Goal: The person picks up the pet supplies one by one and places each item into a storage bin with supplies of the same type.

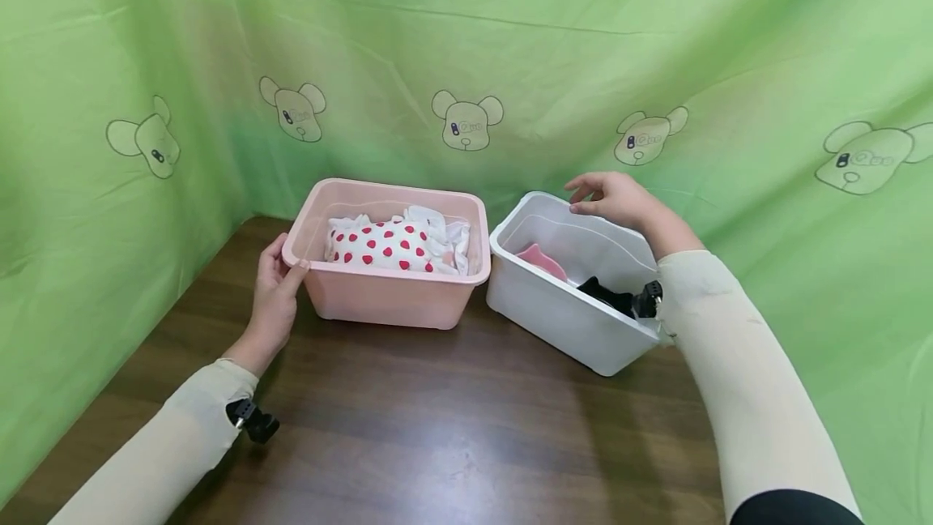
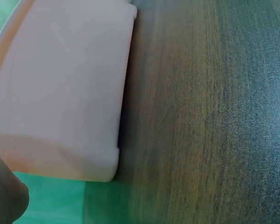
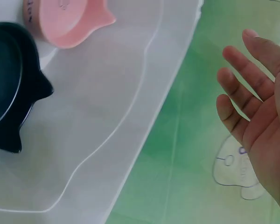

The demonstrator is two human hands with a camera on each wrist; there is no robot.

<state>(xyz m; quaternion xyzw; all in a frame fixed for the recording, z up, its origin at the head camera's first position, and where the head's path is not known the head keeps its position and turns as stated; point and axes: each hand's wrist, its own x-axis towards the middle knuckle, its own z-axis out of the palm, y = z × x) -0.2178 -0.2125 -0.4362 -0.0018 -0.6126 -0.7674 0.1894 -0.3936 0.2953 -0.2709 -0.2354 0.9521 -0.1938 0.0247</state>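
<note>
In the head view my left hand (image 1: 273, 302) holds the left front corner of a pink plastic bin (image 1: 386, 298), thumb at its front rim and fingers along its left side. White clothing with red strawberry-like spots (image 1: 382, 245) lies bunched inside. My right hand (image 1: 618, 199) hovers at the far rim of a white plastic bin (image 1: 564, 326), fingers loosely bent around nothing. Inside that bin are a pink bowl (image 3: 74, 28) and a black bowl (image 3: 11, 84), both with pointed ear-like tips on their rims, seen closer in the right wrist view.
Both bins stand side by side on a dark brown wooden table (image 1: 437, 420), their near corners almost meeting. A green curtain (image 1: 379, 39) with printed bear heads hangs behind them and along the left. Black cameras sit on both cream-sleeved wrists.
</note>
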